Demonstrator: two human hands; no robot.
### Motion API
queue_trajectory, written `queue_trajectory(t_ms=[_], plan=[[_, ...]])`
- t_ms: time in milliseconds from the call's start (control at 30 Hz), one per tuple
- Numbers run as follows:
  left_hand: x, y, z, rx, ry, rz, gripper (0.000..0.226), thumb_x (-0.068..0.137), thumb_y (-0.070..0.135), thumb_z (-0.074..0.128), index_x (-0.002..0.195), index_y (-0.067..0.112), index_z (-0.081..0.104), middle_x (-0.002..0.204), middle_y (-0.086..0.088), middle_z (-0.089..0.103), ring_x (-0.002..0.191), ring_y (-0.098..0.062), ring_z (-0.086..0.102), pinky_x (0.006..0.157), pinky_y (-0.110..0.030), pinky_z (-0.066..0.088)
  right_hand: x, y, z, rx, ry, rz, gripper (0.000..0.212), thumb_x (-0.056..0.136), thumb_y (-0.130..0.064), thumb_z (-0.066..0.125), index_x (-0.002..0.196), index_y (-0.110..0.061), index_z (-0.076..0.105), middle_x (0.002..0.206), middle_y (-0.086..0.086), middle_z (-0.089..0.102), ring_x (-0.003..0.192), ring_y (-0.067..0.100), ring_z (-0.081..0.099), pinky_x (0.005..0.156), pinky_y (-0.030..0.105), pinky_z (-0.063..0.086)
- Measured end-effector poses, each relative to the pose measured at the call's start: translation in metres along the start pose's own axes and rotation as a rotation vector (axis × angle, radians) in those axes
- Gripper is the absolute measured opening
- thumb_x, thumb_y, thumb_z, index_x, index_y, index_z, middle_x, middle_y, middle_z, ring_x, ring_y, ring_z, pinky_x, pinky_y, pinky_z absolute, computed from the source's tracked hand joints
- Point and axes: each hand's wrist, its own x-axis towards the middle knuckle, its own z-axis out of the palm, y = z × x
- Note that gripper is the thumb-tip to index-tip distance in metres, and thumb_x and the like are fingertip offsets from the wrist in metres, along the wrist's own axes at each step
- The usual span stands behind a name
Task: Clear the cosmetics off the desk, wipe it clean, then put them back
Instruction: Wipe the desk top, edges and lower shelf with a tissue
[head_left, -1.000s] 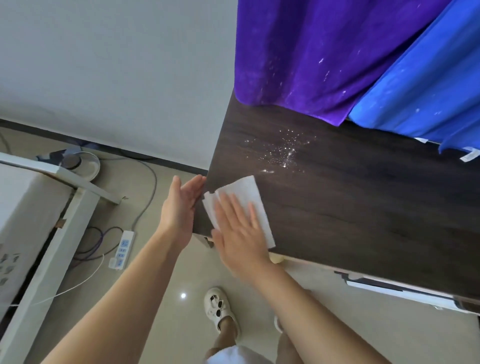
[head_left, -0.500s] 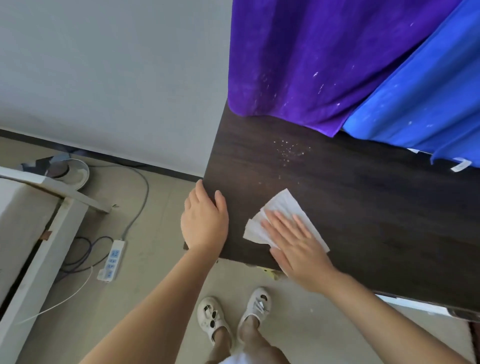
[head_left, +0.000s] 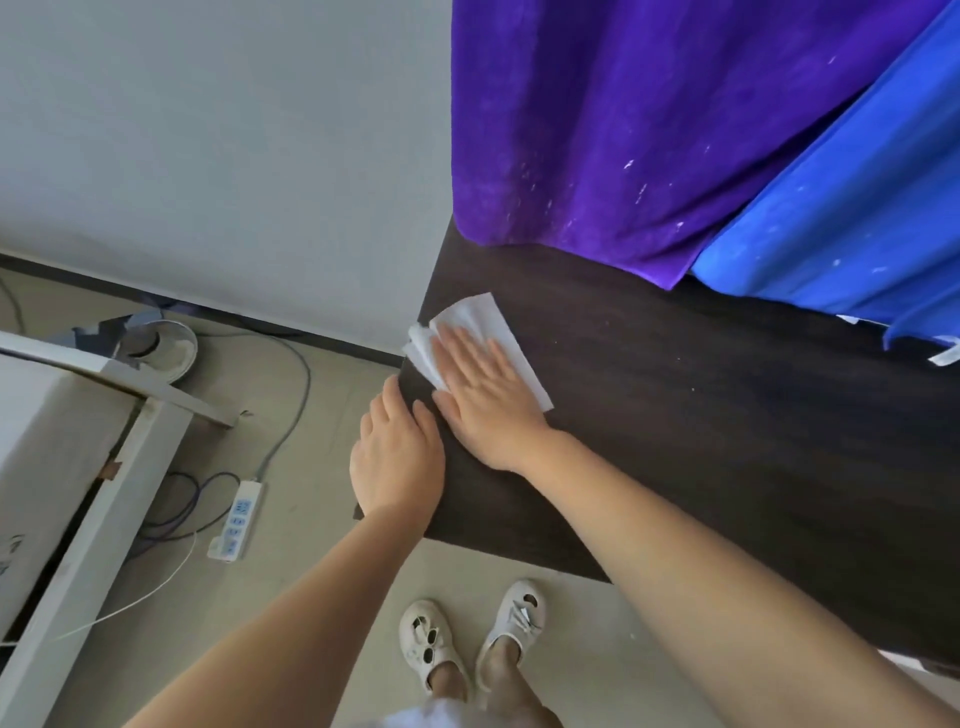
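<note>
A person's right hand (head_left: 485, 387) presses a white tissue (head_left: 475, 340) flat against the dark desk (head_left: 701, 415), fingers spread and extended, palm down. The tissue now lies at the desk's far left edge, just below the purple cloth (head_left: 623, 130), having travelled up and leftward from the near middle half a second ago. The glittering specks seen earlier beneath the purple cloth no longer show. The left hand (head_left: 397, 457) stays at the desk's left edge, fingers loosely curled over it, grasping nothing else. No cosmetics appear on the desk. A blue cloth (head_left: 857, 218) hangs to the right.
</note>
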Motion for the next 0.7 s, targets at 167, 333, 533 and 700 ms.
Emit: queue_trajectory(t_ms=[167, 333, 533, 700], plan=[[0.000, 0.000, 0.000, 0.023, 0.018, 0.004, 0.042, 0.096, 0.027, 0.029, 0.136, 0.014, 0.033, 0.132, -0.006, 0.050, 0.116, -0.026, 0.047, 0.086, -0.041, 0.041, -0.053, 0.114, -0.021, -0.231, 0.215, 0.334, 0.058, 0.086, -0.024, 0.020, 0.144, -0.019, 0.023, 0.142, 0.007, 0.037, 0.129, 0.026, 0.033, 0.107, 0.039, 0.023], [0.002, -0.001, 0.001, 0.046, 0.012, 0.007, 0.044, 0.096, 0.029, 0.028, 0.137, 0.014, 0.030, 0.135, -0.005, 0.047, 0.117, -0.024, 0.047, 0.088, -0.040, 0.042, -0.024, 0.141, -0.034, 0.163, 0.278, 1.068, 0.058, 0.097, -0.029, 0.019, 0.146, -0.001, 0.005, 0.157, 0.017, 0.003, 0.145, 0.029, 0.002, 0.116, 0.048, 0.004], [0.002, 0.000, 0.003, 0.068, 0.020, 0.003, 0.043, 0.096, 0.029, 0.028, 0.137, 0.015, 0.031, 0.134, -0.004, 0.049, 0.117, -0.023, 0.047, 0.088, -0.038, 0.041, 0.107, 0.026, -0.026, 0.023, 0.177, 0.487, 0.058, 0.099, -0.033, 0.014, 0.146, 0.000, 0.004, 0.156, 0.019, 0.007, 0.145, 0.029, 0.005, 0.117, 0.043, 0.004], [0.003, 0.000, 0.002, 0.067, 0.014, -0.006, 0.043, 0.096, 0.031, 0.028, 0.137, 0.016, 0.030, 0.134, -0.002, 0.049, 0.116, -0.022, 0.047, 0.087, -0.037, 0.041, 0.120, 0.075, -0.046, 0.008, 0.032, 0.168, 0.052, 0.100, -0.031, 0.013, 0.148, -0.014, 0.001, 0.159, 0.004, 0.000, 0.145, 0.017, -0.002, 0.118, 0.037, -0.003]])
